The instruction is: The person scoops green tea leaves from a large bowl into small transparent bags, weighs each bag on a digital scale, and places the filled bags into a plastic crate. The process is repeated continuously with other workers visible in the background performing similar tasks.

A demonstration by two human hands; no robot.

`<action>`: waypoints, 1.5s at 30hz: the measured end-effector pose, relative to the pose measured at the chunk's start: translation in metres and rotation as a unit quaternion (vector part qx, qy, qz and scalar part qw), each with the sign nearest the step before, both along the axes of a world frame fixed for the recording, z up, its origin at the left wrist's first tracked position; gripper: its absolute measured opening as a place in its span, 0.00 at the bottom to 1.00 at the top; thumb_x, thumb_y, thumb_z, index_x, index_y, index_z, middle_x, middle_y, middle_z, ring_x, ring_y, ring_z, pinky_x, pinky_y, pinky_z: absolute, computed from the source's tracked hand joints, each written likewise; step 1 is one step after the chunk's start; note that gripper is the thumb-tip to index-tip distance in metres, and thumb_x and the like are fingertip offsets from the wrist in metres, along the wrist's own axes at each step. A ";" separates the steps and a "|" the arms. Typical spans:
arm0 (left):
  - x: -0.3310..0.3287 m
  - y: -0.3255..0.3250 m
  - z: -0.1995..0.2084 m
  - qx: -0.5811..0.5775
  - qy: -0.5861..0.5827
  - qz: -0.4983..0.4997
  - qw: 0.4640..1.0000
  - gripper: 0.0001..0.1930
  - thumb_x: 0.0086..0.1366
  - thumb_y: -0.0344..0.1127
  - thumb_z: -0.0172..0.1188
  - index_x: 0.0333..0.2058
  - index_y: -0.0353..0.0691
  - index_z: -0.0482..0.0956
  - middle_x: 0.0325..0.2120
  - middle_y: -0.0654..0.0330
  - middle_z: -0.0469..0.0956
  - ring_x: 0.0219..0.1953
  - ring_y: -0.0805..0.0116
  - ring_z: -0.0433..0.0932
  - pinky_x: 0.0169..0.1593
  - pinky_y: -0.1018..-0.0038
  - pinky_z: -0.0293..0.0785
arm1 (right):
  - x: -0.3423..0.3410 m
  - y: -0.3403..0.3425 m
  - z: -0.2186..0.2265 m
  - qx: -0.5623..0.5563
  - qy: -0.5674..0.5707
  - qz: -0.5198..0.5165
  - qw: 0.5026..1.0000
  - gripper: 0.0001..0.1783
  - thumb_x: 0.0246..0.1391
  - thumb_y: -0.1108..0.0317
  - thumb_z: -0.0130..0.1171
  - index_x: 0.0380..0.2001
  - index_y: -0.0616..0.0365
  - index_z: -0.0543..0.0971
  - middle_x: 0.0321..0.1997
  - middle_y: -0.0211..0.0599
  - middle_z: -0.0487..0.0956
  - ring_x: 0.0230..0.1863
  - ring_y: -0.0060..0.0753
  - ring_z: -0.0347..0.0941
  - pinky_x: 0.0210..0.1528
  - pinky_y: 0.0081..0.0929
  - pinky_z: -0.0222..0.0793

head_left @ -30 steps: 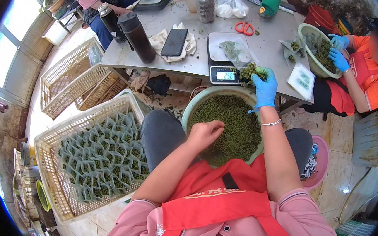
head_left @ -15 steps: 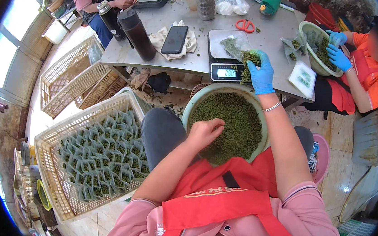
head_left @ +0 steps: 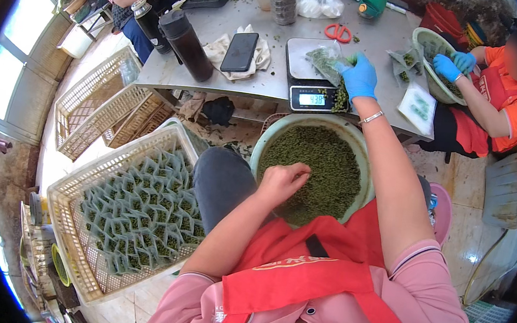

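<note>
My right hand (head_left: pixel 360 78), in a blue glove, is closed on a clump of small green berry-like clusters (head_left: pixel 341 98), which hang beside the scale's display. Against its fingertips is a clear plastic bag (head_left: pixel 323 63) with green contents, lying on the plate of a digital scale (head_left: pixel 299 59). My left hand (head_left: pixel 283 181), bare, hovers over a pale green basin (head_left: pixel 366 172) with its fingers curled and nothing visible in them. A loose mass of the same small green pieces (head_left: pixel 320 167) fills the basin between my knees.
At my left, a cream plastic crate (head_left: pixel 70 246) holds rows of filled bags (head_left: pixel 141 212). On the metal table are a phone (head_left: pixel 240 52), a dark bottle (head_left: pixel 187 46), red scissors (head_left: pixel 338 33) and a jar (head_left: pixel 282 0). Co-workers sit at the far left and right.
My right hand has moved slightly up and turned over the bag, with the green clump lower by the display. The scale's reading has changed. My left hand stays put.
</note>
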State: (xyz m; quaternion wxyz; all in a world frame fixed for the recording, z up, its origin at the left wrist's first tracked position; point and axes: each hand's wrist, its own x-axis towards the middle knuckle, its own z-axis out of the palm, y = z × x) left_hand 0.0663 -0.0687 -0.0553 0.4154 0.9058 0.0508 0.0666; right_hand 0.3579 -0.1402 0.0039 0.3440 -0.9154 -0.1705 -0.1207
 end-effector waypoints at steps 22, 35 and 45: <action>-0.002 -0.003 0.004 0.029 -0.011 -0.021 0.999 0.09 0.57 0.39 0.57 0.36 0.45 0.78 0.23 0.54 0.78 0.26 0.59 0.79 0.31 0.68 0.75 | -0.069 -0.034 -0.047 0.143 0.030 0.065 0.987 0.19 0.42 0.62 0.64 0.40 0.57 0.77 0.34 0.39 0.76 0.33 0.39 0.74 0.38 0.31 0.70; -0.001 -0.001 0.007 0.018 0.005 -0.023 1.000 0.09 0.57 0.38 0.57 0.35 0.45 0.78 0.22 0.55 0.78 0.25 0.60 0.79 0.30 0.68 0.74 | 0.002 -0.008 -0.003 0.006 -0.109 0.170 0.979 0.20 0.36 0.61 0.63 0.38 0.51 0.78 0.42 0.45 0.77 0.46 0.47 0.70 0.45 0.37 0.67; 0.000 0.001 0.007 0.008 -0.030 -0.020 0.999 0.09 0.56 0.38 0.58 0.35 0.44 0.78 0.21 0.54 0.78 0.25 0.59 0.79 0.30 0.67 0.74 | -0.007 0.003 -0.002 0.105 -0.044 0.162 0.980 0.13 0.40 0.64 0.62 0.32 0.55 0.78 0.29 0.42 0.76 0.32 0.40 0.73 0.36 0.33 0.68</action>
